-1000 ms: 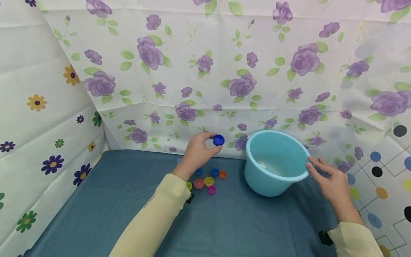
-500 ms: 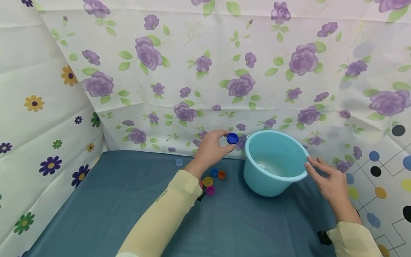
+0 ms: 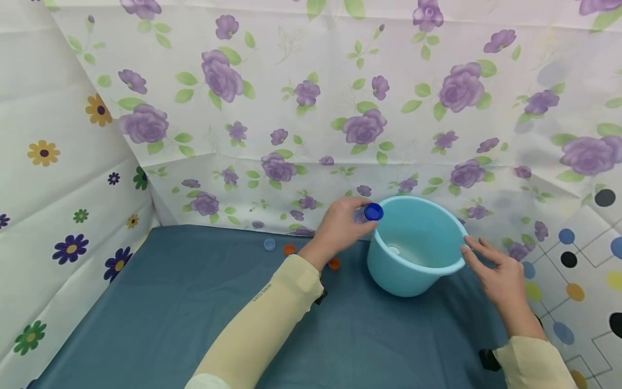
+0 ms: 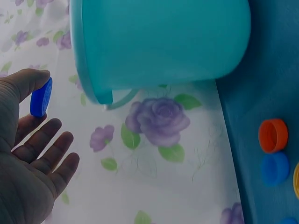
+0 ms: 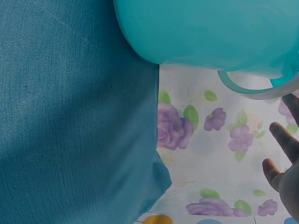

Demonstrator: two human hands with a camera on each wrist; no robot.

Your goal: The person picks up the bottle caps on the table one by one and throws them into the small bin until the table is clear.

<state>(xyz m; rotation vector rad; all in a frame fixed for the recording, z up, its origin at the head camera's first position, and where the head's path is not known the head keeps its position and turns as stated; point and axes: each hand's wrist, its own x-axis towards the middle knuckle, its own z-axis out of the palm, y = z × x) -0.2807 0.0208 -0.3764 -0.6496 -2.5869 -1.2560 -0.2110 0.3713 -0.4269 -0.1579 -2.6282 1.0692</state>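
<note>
In the head view my left hand (image 3: 340, 229) pinches a dark blue bottle cap (image 3: 373, 211) between thumb and forefinger. The cap is up at the left rim of a light blue bucket (image 3: 400, 278), its open side toward the camera. Seen from the left wrist, the same blue cap (image 4: 41, 98) stands on edge between the fingertips, the other fingers spread. My right hand (image 3: 502, 278) touches the bucket's right rim with extended fingertips. The bucket stands upright; what shows of its inside holds no caps.
A pale blue cap (image 3: 269, 245) and orange caps (image 3: 290, 249) lie on the blue-covered table (image 3: 194, 302). My left arm hides other caps; a blue one (image 4: 275, 169) shows beside an orange one (image 4: 273, 136). Flowered cloth (image 3: 291, 108) hangs behind the bucket.
My left hand has carried the blue cap rightward, from above the loose caps to the bucket's left rim. The right hand and the bucket stay in place.
</note>
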